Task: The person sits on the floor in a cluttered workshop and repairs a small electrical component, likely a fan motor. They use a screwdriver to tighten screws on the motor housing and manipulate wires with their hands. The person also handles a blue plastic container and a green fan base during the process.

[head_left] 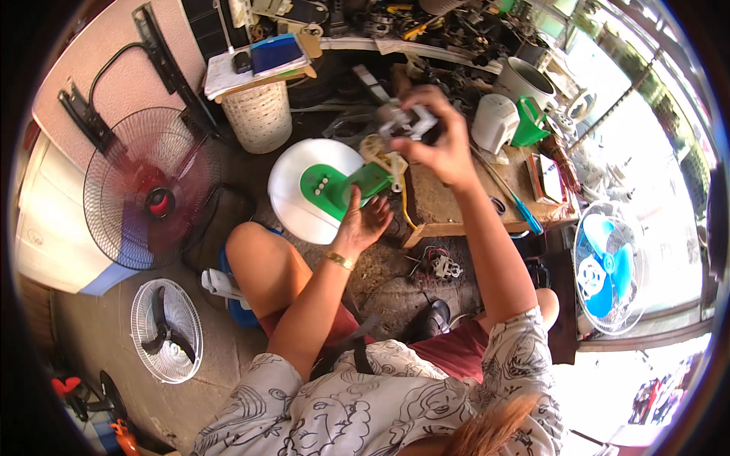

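On the right, tools and containers are being carried by the wooden bench (pixel 437 201). Beside it, the white round base (pixel 287 178) is being crossed by the green neck (pixel 369 181), whose long axis is being slanted toward the upper right. By the neck's near side, the left hand (pixel 363 228) is being held half open, thumb against the green; whether a firm grip is being kept cannot be told. The right hand (pixel 447 148), the nearer to the cream housing (pixel 380 156) at the neck's end, is being curled, its fingers being closed around a blurred grey metal piece (pixel 392 119), which is being held just beyond that housing.
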`<control>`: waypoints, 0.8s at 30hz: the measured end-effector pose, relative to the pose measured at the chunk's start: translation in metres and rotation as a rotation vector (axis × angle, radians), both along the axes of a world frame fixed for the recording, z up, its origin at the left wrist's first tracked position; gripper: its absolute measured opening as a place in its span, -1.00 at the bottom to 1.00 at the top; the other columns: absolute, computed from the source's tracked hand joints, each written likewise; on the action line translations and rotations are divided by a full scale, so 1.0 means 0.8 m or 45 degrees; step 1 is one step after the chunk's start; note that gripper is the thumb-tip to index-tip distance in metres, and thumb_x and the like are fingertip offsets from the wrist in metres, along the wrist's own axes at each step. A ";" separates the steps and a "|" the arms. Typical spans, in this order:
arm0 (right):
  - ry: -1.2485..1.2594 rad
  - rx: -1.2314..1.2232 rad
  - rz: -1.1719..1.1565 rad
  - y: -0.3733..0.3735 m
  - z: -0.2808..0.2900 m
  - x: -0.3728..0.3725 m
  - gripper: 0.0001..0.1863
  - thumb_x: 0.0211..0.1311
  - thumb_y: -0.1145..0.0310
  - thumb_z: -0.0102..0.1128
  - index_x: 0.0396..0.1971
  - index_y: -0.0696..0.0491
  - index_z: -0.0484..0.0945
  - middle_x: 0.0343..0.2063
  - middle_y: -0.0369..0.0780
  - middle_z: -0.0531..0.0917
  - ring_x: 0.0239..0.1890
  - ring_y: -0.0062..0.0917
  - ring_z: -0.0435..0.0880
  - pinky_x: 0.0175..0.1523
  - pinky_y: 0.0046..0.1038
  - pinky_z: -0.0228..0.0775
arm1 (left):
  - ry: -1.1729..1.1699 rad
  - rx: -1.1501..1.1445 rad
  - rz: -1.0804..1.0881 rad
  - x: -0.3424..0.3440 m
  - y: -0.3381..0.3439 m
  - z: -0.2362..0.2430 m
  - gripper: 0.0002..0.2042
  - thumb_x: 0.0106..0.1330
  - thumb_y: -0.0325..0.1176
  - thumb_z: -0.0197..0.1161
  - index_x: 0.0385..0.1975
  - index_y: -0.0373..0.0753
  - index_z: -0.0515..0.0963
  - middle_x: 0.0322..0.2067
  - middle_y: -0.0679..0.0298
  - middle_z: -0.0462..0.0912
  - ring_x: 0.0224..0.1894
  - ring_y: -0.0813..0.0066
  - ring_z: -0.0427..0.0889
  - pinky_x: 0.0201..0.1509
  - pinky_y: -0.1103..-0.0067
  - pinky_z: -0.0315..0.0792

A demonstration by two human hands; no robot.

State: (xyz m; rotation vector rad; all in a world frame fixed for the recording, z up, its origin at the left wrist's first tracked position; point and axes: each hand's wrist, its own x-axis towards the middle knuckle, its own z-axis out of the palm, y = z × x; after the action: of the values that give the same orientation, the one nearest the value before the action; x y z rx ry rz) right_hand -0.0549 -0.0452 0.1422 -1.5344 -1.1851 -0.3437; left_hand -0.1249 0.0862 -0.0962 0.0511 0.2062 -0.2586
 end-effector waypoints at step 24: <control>0.270 -0.208 -0.547 0.118 -0.107 -0.055 -0.29 -0.20 0.26 0.47 0.05 0.03 0.38 0.18 0.13 0.16 0.14 0.03 0.30 0.22 -0.10 0.23 | 0.072 2.367 0.985 0.055 0.011 -0.054 -0.50 0.11 -0.28 0.25 0.06 -0.32 0.38 -0.06 0.21 0.50 -0.03 0.39 0.44 0.11 0.48 0.29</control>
State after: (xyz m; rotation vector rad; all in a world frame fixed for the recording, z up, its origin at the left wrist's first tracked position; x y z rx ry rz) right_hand -0.0991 0.0493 0.0563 -1.9188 -0.7265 -0.3613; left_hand -0.0807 0.0947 -0.1396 1.7699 0.4433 0.7845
